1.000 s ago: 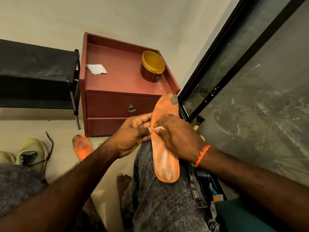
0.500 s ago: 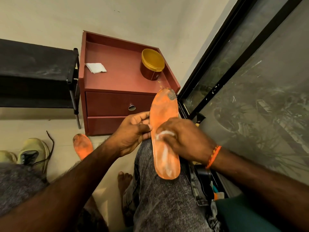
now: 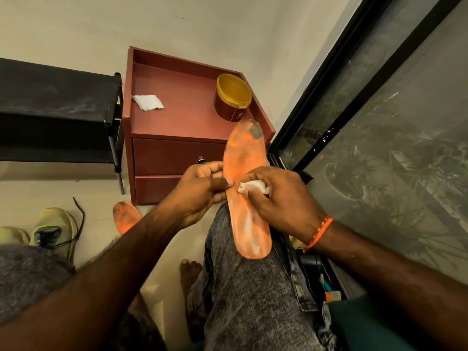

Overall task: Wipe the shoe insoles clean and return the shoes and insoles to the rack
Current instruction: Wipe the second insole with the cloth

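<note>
The orange insole [image 3: 247,198] lies along the person's right thigh [image 3: 253,287], its heel end near the knee's near side and its grey-stained toe end pointing away toward the front right corner of the red cabinet [image 3: 182,117]. The right hand [image 3: 283,198] pinches a white wipe [image 3: 253,187] against the insole's middle, so the dirty toe lies straight ahead of it along the long axis. The left hand [image 3: 202,188] grips the insole's left edge.
</note>
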